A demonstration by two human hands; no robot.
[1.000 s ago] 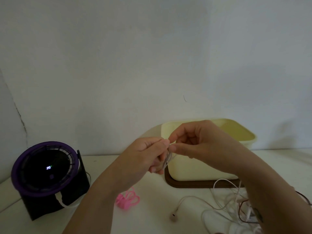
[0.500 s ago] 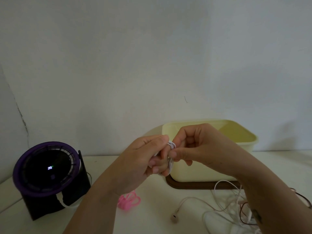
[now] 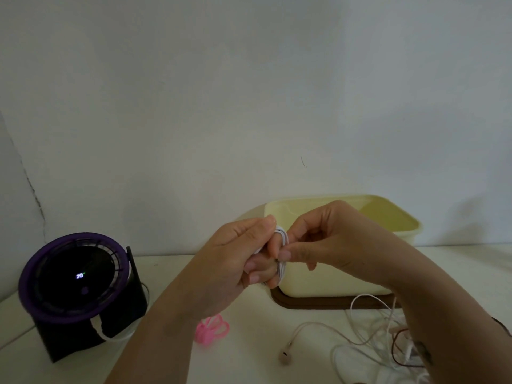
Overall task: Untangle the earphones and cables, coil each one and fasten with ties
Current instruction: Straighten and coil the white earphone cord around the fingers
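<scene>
A white cable coil [image 3: 282, 245] is wound in several loops round the fingers of my left hand [image 3: 243, 261], held up in front of the box. My right hand [image 3: 321, 242] pinches the cable at the coil between thumb and forefinger. On the table at the lower right lies a tangle of white and dark red cables [image 3: 388, 342], partly hidden by my right forearm. One pale earbud [image 3: 285, 357] sticks out of it to the left. Pink ties [image 3: 212, 329] lie bunched on the table below my left wrist.
A cream plastic box [image 3: 332, 281] stands on a brown lid [image 3: 304, 303] against the wall behind my hands. A purple and black desk fan [image 3: 74, 284] with a white cord stands at the left. The white table [image 3: 249, 364] runs along the wall.
Both hands have stayed together in front of the box. The white loops round my left fingers have come into plain view, and my right hand has shifted slightly to the right.
</scene>
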